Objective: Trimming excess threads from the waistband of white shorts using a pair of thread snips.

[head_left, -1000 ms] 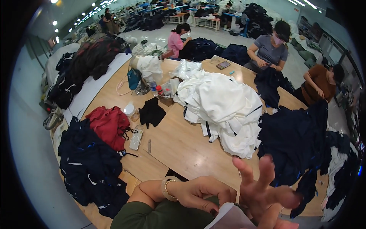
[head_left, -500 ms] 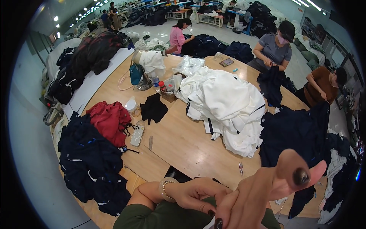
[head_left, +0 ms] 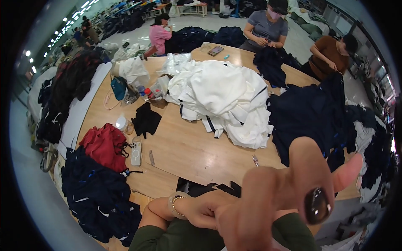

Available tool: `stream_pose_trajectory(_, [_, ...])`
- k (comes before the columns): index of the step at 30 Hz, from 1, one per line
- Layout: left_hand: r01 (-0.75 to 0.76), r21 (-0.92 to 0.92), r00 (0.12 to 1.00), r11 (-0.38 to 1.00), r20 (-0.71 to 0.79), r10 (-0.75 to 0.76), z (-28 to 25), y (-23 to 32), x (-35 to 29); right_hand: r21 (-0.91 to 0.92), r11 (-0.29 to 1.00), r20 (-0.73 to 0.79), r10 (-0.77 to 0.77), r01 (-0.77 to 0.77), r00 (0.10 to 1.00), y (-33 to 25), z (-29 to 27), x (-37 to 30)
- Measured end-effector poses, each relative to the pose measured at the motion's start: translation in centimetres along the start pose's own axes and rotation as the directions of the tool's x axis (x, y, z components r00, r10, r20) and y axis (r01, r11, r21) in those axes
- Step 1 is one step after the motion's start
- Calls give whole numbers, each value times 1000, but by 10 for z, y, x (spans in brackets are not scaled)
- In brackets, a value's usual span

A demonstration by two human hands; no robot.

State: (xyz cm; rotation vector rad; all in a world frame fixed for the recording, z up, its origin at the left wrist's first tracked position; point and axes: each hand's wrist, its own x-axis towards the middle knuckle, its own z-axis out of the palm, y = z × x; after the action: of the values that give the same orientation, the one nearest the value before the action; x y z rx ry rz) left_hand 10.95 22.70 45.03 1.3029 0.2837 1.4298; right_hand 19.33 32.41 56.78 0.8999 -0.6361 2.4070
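Note:
My right hand [head_left: 284, 192], as far as I can make out, looms large close to the camera at the lower right. Its fingers are bent and partly curled, and a dark painted nail faces me. Behind it lies my left hand [head_left: 205, 209], with a beaded bracelet and a clear bangle at the wrist. The left fingers disappear behind the nearer hand. A sliver of something white [head_left: 275, 246] shows at the lower edge under the hands, too little to name. Dark cloth pieces [head_left: 228, 189] lie at the table edge just beyond the left hand.
On the wooden table [head_left: 188, 152] sit a large white garment pile [head_left: 226, 90], navy garments [head_left: 307, 111] at right, a red garment [head_left: 102, 144], more navy garments [head_left: 98, 196] at left, a phone [head_left: 136, 154] and small snips [head_left: 255, 160]. Co-workers [head_left: 268, 29] work across the table.
The view has turned to the right, so the table and its piles sit farther left. The near hand looks larger, its front finger bends down more, and the left fingertips are now covered.

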Motion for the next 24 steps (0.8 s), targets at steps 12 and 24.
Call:
stream_pose_trajectory(12, [-89, -204, 994, 975, 42, 100, 4, 20, 39, -503, 864, 148, 71, 13, 986, -50, -50, -7])
stream_pose_trajectory(24, [568, 238, 816, 788, -35, -577, -54, -21, -8, -418, -311, -864, 428, -854, 267, -53, -184, -327])
